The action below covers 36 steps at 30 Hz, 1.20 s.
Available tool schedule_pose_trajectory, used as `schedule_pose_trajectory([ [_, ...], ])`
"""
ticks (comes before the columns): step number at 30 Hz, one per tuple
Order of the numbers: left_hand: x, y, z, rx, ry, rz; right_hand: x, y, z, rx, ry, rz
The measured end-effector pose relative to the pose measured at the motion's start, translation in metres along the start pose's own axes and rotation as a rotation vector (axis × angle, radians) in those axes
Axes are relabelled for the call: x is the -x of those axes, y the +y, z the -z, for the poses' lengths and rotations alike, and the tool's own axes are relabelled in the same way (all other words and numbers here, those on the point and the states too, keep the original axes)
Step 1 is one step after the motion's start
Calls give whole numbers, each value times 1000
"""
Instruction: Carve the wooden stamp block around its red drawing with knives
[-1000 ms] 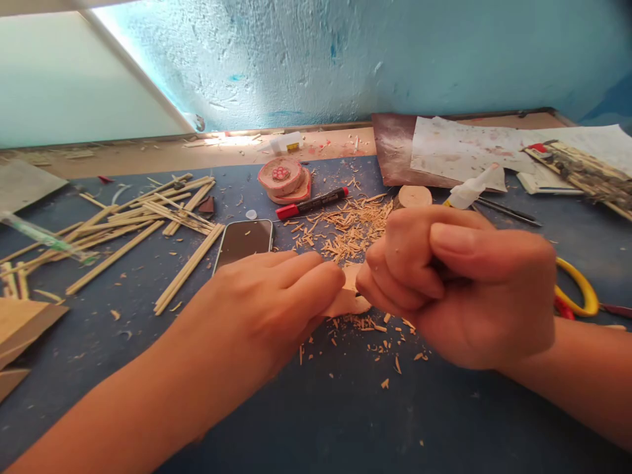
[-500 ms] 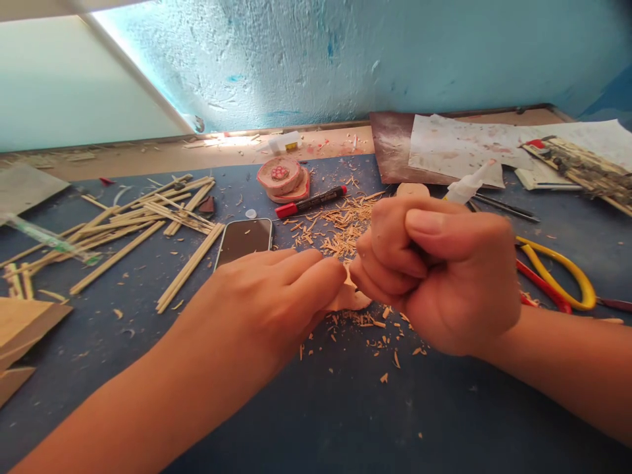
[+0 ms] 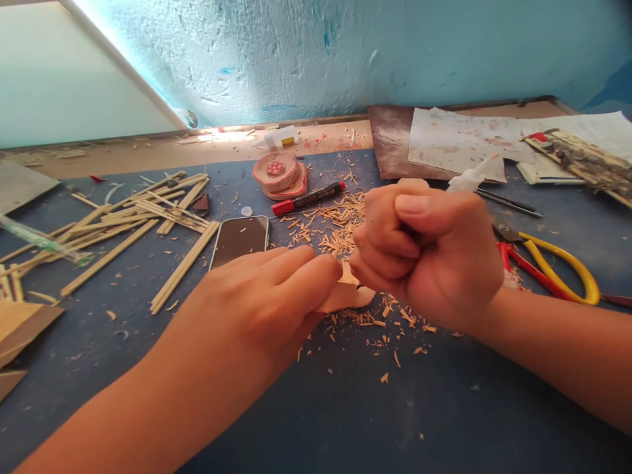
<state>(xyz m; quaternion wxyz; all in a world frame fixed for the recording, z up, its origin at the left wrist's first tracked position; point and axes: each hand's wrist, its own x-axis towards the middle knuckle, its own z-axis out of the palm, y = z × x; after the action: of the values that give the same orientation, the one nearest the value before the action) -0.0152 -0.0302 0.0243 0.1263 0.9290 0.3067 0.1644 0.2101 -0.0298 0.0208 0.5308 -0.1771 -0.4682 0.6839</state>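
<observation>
My left hand (image 3: 276, 289) is closed over a pale piece of wood (image 3: 345, 297) and presses it low over the blue-grey table. Most of that piece is hidden under my fingers; its right end shows a curved edge. Just right of it, my right hand (image 3: 429, 250) makes a fist around a thin dark-tipped tool, nearly all of it hidden. Its small tip meets the wood between the two hands. Curled wood shavings (image 3: 343, 230) lie behind and below the piece.
Behind my left hand lies a phone (image 3: 241, 238), with a pile of wooden sticks (image 3: 123, 227) to its left. A red marker (image 3: 309, 199) rests by a carved round wooden piece (image 3: 276, 172). At right are yellow-and-red-handled pliers (image 3: 567, 266), a white glue bottle (image 3: 468, 179) and papers (image 3: 457, 141).
My right fist has shifted slightly left and up, uncovering more of the pliers. My left hand keeps its hold on the wood. The whole view has moved a little.
</observation>
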Motion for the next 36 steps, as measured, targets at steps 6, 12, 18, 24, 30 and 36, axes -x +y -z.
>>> schedule_pose_trajectory([
  [6, 5, -3, -1, -66, 146, -57, -7, -6, 13, 56, -65, -44],
  [12, 7, -15, -12, -54, 82, -116, -14, -21, 14, 132, 71, -111],
  [18, 10, -12, -13, 70, -83, -2, -20, -30, 8, 144, 159, -165],
  [24, 13, -6, -18, 163, -110, 80, -25, -54, -10, 202, 173, -236],
  [30, 14, -10, -26, 201, -89, 111, -19, -44, -14, 160, 224, -64],
  [36, 13, -11, -28, 229, -144, 153, -9, -25, 0, 190, 81, 64],
])
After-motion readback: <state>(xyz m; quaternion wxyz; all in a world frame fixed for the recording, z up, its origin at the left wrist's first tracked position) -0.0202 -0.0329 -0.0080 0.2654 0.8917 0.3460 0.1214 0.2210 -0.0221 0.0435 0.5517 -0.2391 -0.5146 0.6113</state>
